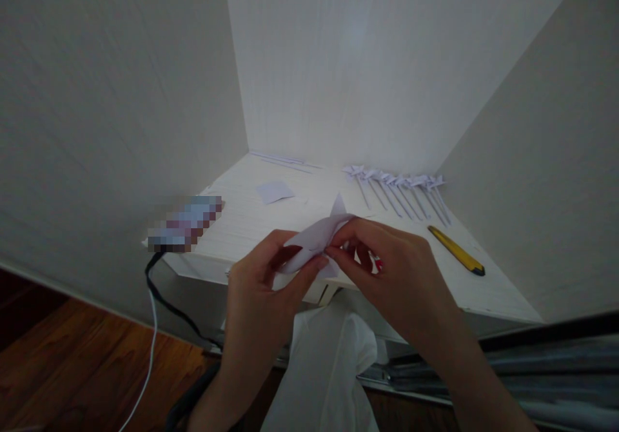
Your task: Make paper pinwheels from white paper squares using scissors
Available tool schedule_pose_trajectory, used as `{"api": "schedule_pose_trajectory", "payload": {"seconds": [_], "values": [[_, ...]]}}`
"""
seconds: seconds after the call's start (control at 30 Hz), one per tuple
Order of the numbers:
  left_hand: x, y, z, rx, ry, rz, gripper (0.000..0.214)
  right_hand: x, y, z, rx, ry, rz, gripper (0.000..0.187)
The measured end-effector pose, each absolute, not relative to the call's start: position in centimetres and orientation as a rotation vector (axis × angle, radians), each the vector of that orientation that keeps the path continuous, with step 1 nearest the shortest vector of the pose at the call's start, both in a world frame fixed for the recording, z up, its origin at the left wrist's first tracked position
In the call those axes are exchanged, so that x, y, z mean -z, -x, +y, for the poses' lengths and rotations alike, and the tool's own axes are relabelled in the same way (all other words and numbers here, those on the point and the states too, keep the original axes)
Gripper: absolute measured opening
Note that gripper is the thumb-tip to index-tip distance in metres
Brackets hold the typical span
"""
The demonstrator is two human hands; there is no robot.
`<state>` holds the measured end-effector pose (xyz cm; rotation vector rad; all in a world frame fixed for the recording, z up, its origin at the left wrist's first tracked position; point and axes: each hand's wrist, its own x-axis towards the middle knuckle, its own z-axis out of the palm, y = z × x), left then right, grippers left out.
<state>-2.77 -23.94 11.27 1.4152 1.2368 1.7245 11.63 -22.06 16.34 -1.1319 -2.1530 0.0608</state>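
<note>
A white piece of paper (316,233) with curled-over, pointed corners is held above the front edge of the white shelf. My left hand (265,284) pinches its left side between thumb and fingers. At the paper's middle, the thumb and forefinger of my right hand (391,261) press a fold together. A small red and white bit shows between the curled fingers of my right hand; what it is I cannot make out. Beyond my hands, several white paper pinwheels (387,179) on thin sticks lie in a row. A square paper sheet (275,192) lies flat to their left.
Thin white paper sticks (285,160) lie along the back wall. A yellow box cutter (454,249) rests at the right of the shelf (236,225). On the left edge lies a blurred, phone-like object (186,222) with a black cable (167,300) hanging down. Walls enclose three sides.
</note>
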Motion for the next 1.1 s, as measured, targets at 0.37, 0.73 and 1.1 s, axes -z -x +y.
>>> {"api": "schedule_pose_trajectory", "payload": {"seconds": [0.37, 0.73, 1.1], "values": [[-11.9, 2.1, -23.7, -1.824, -1.187, 1.178, 0.011, -15.4, -12.0, -23.0, -0.686, 1.015, -1.664, 0.015], [-12.0, 2.2, -23.9, -1.812, -1.178, 1.159, 0.015, -13.2, -11.5, -24.0, -0.482, 0.969, -1.520, 0.013], [-10.9, 2.6, -23.3, -1.839, -1.212, 1.157, 0.015, -16.4, -11.7, -22.9, 0.185, 1.014, -1.877, 0.008]]}}
